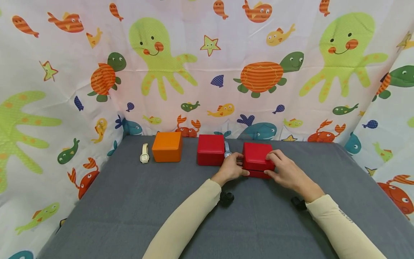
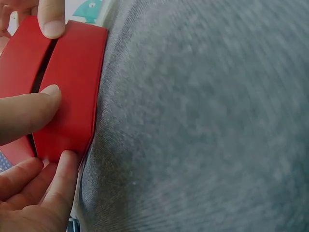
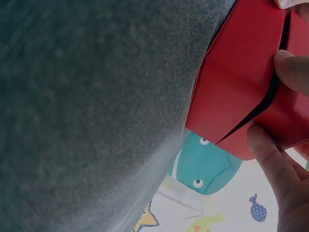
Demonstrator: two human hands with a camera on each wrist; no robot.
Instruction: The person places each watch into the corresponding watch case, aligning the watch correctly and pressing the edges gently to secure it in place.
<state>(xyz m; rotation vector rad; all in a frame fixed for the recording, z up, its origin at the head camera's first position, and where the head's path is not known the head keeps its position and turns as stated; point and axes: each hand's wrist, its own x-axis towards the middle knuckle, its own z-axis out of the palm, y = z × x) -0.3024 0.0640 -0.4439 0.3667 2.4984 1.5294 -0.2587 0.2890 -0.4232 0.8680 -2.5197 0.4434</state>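
A red box [image 1: 257,157] with a lid stands on the grey cloth, right of centre, between both hands. A narrow dark gap runs between its lid and base in both wrist views. My left hand [image 1: 230,167] grips its left side, with the thumb on the front of the base in the left wrist view and the other fingers at the side. From the right, my right hand [image 1: 289,173] holds the box, its thumb at the gap in the right wrist view and its fingers on the lid and side. The inside of the box is hidden.
Just left of my left hand lie a silver-blue wristwatch [image 1: 227,149] and another red box [image 1: 211,150]. Farther left are an orange box [image 1: 167,147] and a gold-toned wristwatch [image 1: 144,154]. A curtain [image 1: 200,39] printed with sea animals hangs behind and beside the cloth-covered table [image 1: 129,208].
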